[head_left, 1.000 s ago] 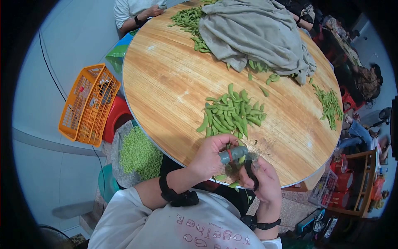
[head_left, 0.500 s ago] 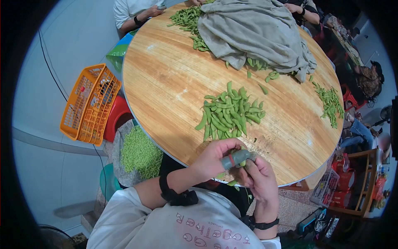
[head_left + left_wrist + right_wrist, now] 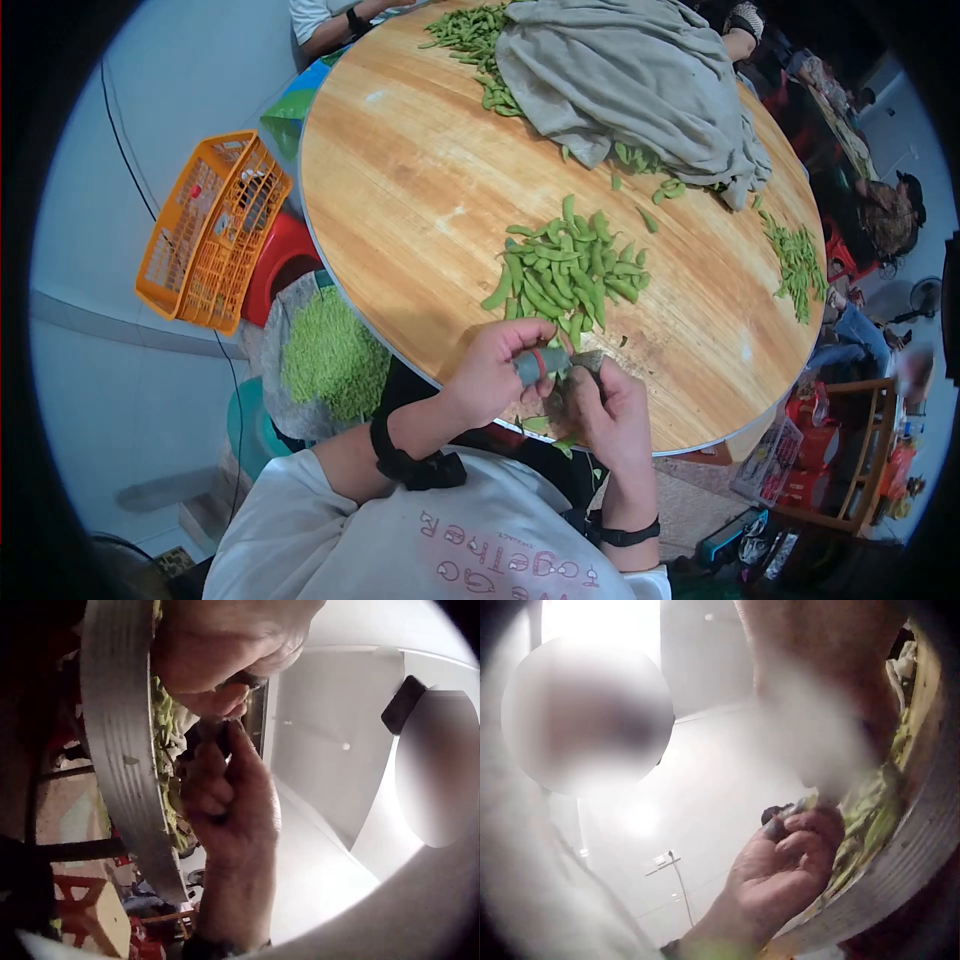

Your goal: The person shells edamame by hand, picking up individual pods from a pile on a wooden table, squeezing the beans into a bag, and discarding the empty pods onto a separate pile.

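Note:
Over the near edge of the round wooden table point(image 3: 400, 210), my left hand point(image 3: 485, 380) pinches a green edamame pod point(image 3: 558, 344). A grey-green cover point(image 3: 541, 366) with a red band wraps its thumb. Facing it, my right hand point(image 3: 617, 415) has curled fingers, and its thumb and a grey-covered finger pinch at the same pod, which the fingers mostly hide. In the left wrist view the right hand point(image 3: 232, 799) brings thumb and forefinger together at the tips. The left hand point(image 3: 791, 859) shows curled fingers in the right wrist view. Ahead lies a pile of edamame pods point(image 3: 565, 270).
A grey cloth point(image 3: 630, 90) covers more pods at the back. Another pod heap point(image 3: 795, 260) lies at the right edge. Below the table on the left are a lined container of shelled beans point(image 3: 335, 355), a teal basin point(image 3: 250, 415), a red stool point(image 3: 280, 260) and an orange basket point(image 3: 205, 240).
The right thumb and fingers have come in from apart to meet the left fingertips at the pod. Both hands sit slightly farther left in view. The view itself has shifted a little.

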{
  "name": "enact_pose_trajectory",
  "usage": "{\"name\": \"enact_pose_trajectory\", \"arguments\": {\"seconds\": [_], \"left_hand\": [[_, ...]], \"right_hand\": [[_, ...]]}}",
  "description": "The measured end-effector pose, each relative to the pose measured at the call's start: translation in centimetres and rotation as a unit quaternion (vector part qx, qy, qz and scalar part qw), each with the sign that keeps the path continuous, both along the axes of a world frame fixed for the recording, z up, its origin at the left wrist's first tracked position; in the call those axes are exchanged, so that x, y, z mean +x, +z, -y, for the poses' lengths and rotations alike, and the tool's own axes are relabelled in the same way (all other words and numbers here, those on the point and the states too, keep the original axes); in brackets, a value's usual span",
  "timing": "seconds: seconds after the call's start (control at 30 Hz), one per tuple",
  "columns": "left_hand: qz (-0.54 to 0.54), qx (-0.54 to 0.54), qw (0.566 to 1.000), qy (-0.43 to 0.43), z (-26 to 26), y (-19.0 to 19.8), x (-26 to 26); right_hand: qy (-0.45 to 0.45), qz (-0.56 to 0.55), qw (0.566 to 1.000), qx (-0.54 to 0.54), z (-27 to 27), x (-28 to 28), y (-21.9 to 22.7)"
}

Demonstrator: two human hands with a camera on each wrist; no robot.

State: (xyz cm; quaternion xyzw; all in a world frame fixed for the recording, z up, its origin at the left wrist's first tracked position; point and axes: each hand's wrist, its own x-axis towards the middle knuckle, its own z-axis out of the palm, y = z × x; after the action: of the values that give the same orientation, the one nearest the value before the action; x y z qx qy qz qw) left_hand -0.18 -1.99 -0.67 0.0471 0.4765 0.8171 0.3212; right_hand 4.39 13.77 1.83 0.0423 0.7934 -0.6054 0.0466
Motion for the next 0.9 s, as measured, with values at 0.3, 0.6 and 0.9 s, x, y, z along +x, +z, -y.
{"name": "enact_pose_trajectory", "arguments": {"seconds": [0.3,0.6,0.9], "left_hand": [[0.089,0.119,0.974,0.171,1.6,-0.4,-1.0],[0.018,0.111,0.982,0.152,1.5,-0.9,-0.7],[-0.054,-0.019,0.998,-0.013,-2.1,0.8,0.3]], "right_hand": [[0.027,-0.107,0.896,0.43,1.4,-3.6,0.4],[-0.104,-0.129,0.961,0.223,-1.1,-3.2,-0.7],[-0.123,-0.219,0.951,0.179,-1.9,0.1,0.5]]}}
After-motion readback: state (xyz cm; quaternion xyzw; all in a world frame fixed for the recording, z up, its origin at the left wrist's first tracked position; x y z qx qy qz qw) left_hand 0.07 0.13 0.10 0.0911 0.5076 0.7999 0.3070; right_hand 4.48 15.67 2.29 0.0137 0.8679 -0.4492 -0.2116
